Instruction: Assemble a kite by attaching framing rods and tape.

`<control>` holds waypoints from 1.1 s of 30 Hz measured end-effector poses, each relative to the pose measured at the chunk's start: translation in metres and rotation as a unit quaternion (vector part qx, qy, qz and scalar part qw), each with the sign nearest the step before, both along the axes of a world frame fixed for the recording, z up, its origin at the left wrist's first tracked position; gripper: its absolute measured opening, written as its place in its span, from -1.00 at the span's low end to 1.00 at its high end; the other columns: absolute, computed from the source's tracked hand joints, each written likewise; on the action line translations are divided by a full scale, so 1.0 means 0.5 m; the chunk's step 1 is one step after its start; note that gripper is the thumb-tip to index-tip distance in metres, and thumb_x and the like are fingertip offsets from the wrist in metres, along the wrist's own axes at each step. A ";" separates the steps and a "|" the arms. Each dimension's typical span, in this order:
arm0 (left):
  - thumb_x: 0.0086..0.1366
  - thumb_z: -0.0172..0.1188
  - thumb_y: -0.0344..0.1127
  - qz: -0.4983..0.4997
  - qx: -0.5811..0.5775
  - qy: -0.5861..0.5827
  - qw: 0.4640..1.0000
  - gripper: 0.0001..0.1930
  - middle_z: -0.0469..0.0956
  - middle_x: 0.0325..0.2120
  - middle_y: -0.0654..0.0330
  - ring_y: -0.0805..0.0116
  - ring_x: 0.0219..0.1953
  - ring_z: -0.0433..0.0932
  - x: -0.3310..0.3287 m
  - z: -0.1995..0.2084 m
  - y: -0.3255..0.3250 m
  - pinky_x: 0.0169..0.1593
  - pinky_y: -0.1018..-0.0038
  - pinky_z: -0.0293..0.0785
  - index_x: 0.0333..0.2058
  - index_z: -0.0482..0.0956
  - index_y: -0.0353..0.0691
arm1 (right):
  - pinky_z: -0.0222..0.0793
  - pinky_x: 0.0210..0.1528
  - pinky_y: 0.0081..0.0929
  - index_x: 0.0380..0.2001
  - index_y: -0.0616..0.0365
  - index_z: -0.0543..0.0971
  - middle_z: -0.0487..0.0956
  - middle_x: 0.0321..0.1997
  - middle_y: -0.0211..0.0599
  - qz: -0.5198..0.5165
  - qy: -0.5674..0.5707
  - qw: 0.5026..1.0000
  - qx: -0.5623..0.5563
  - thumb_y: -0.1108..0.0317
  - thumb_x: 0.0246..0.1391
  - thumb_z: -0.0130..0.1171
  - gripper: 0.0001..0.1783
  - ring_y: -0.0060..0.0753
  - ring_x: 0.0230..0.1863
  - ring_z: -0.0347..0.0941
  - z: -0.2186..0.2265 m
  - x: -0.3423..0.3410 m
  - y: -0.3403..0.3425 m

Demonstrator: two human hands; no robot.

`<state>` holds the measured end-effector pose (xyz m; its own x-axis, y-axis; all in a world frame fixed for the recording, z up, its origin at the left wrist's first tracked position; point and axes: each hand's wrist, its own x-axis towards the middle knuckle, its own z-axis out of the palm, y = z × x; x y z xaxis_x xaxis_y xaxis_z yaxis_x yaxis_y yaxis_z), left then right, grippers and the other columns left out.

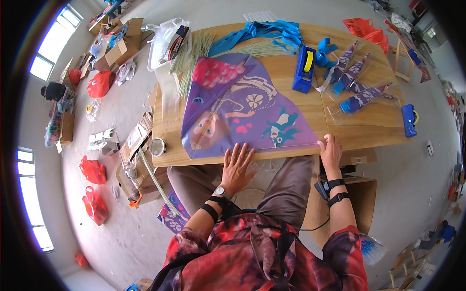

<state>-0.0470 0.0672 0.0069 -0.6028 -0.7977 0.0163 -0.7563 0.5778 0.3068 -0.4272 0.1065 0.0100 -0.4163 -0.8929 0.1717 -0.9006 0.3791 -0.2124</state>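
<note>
Spread on the wooden table is a purple kite (291,109), its sheet printed with a cartoon figure, pink hearts and a teal animal. A thin pale rod or seam runs along its near edge. My left hand (237,165) lies with fingers stretched out on that near edge, palm toward the table's rim. At the kite's right corner, my right hand (331,154) has its fingers bent and pinching the tip; the exact grip is partly hidden. A blue tape dispenser (304,69) with yellow tape stands beyond the kite, to the right.
Packed kites in transparent sleeves (361,97) lie at the right, near a second blue dispenser (409,121). Blue ribbons (257,34) and thin pale sticks (196,53) occupy the far side. A round tin (157,146) sits at the left edge. Red bags (92,169) rest on the floor.
</note>
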 end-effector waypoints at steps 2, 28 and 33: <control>0.28 0.24 0.12 -0.005 0.002 0.000 1.000 -0.15 -0.01 0.51 0.11 0.03 0.55 -0.14 -0.004 0.001 0.000 0.52 -0.06 -0.25 0.46 0.13 0.07 | 0.33 0.01 -0.08 -0.08 0.05 0.46 0.53 -0.15 -0.16 0.045 -0.033 0.995 -0.080 0.22 0.13 0.36 -0.63 -0.03 -0.05 0.47 -0.020 -0.025 0.018; 0.22 0.30 -0.23 -0.158 0.024 0.044 0.986 -0.27 0.26 0.40 0.19 0.20 0.48 0.14 0.102 0.043 -0.081 0.50 -0.01 -0.05 0.37 0.32 -0.15 | 0.15 0.50 -0.20 0.18 -0.02 0.59 0.50 0.32 -0.33 0.325 -0.083 0.942 0.008 0.37 0.22 0.19 -0.57 -0.27 0.43 0.30 0.006 -0.038 0.042; 0.25 0.28 -0.23 -0.125 0.032 0.020 0.991 -0.29 0.26 0.40 0.17 0.19 0.48 0.14 0.192 0.053 -0.082 0.50 0.06 -0.03 0.37 0.30 -0.16 | 0.18 0.48 -0.22 0.19 0.04 0.56 0.50 0.32 -0.31 0.277 -0.072 0.958 0.003 0.40 0.28 0.13 -0.58 -0.22 0.41 0.30 0.017 -0.092 0.079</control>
<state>0.0490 0.0261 0.0336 -0.7821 -0.6232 -0.0021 -0.5781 0.7241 0.3762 -0.4730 0.1462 0.0184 0.1032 -0.9845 0.1417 -0.9259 -0.1472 -0.3479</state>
